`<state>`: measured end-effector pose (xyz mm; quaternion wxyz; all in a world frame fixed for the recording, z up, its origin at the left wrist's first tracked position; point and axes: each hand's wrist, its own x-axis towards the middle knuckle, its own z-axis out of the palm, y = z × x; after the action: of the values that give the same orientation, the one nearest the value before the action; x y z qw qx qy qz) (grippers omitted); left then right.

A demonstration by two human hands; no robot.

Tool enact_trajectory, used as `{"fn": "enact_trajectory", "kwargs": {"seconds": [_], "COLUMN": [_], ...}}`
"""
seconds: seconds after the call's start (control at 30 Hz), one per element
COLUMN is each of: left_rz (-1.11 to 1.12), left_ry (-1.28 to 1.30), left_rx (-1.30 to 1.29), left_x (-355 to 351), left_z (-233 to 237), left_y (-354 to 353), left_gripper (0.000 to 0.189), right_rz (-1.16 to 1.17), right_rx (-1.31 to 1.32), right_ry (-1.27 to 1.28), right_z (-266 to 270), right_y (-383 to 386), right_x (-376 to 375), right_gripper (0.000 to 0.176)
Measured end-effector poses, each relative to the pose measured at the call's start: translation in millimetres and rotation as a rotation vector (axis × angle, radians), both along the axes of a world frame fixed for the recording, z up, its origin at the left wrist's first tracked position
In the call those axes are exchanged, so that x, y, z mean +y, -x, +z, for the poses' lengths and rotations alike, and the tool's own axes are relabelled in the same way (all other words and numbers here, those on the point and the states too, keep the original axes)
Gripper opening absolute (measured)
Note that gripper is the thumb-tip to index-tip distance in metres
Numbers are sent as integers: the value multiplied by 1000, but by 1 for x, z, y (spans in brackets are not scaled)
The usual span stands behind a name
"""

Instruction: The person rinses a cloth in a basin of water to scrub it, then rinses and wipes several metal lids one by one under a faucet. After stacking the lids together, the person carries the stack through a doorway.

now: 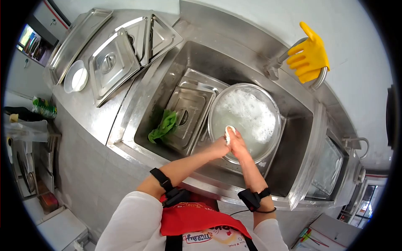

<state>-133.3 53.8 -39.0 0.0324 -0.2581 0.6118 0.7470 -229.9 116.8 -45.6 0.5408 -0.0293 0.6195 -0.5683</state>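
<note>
Over the near rim of a round metal basin (212, 121) of foamy water, my left hand (220, 147) and my right hand (238, 143) are pressed together. Both close around a small white cloth (229, 133), whose end shows above the fingers. The basin stands in a steel sink (289, 167). Left of it in the sink lie metal lids (190, 101), with a crumpled green cloth (164, 126) on their left edge.
Metal lids (119, 62), a long tray (79, 42) and a white bowl (78, 79) are on the left counter. A yellow glove (309, 56) hangs on the faucet (273, 69) behind the sink. Another sink (326, 171) is at the right.
</note>
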Motion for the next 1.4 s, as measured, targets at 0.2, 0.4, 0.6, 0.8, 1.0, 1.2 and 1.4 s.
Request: {"fn": "enact_trajectory", "kwargs": {"seconds": [0.2, 0.4, 0.6, 0.8, 1.0, 1.2, 1.4], "left_rz": [-128, 138, 369, 830, 310, -1, 71], "left_ry": [497, 667, 586, -103, 627, 1179, 185], "left_rx": [-381, -514, -527, -202, -186, -633, -375], "left_x": [1, -46, -134, -152, -137, -90, -31], "left_z": [28, -8, -71, -118, -87, -47, -101], "left_y": [-14, -26, -43, 11, 25, -45, -50], "left_gripper": [34, 46, 57, 53, 51, 53, 34], "right_rz": [-92, -132, -341, -417, -614, -881, -623], "right_rx": [3, -76, -8, -59, 183, 409, -309], "right_ry": [-191, 81, -118, -96, -213, -598, -319], "right_z": [-20, -1, -15, -21, -42, -119, -123], "right_y": [-16, 1, 36, 40, 52, 80, 52], "right_x": [-2, 19, 88, 110, 137, 230, 199], "right_gripper": [44, 46, 31, 17, 21, 20, 20]}}
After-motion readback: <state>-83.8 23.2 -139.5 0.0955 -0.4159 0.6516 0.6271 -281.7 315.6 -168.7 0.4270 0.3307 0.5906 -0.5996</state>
